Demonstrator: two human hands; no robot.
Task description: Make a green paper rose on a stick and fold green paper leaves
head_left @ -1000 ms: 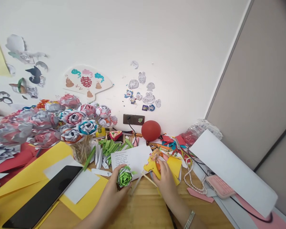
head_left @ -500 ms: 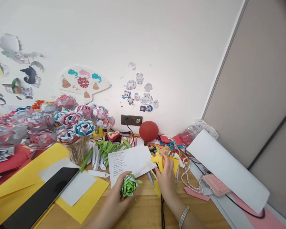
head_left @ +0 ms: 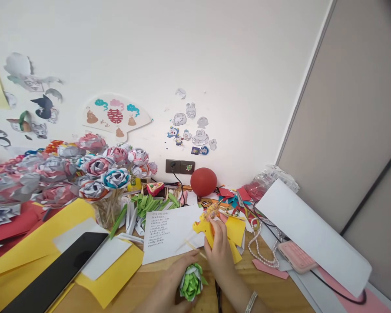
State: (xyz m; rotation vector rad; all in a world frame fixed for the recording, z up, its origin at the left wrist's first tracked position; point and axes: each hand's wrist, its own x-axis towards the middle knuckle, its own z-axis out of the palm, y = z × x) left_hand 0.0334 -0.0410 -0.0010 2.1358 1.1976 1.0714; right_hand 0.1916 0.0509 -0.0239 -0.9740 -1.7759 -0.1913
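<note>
A: Left hand (head_left: 170,289) sits low at the table edge, fingers wrapped round the green flower (head_left: 191,282).
B: Right hand (head_left: 219,250) is clenched on the yellow glue gun (head_left: 206,228), above the note (head_left: 169,232), with a stick (head_left: 191,245) just beside it.
A: I'd say hold the flower steady and point the nozzle clear of those fingers.

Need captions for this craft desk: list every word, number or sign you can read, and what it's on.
"囍", in red, on the paper fan.
Handwriting on the white sheet: too small to read.
No legible text on the cartoon stickers.
No text shows on the green paper flower in the left hand or the yellow glue gun in the right hand.
</note>
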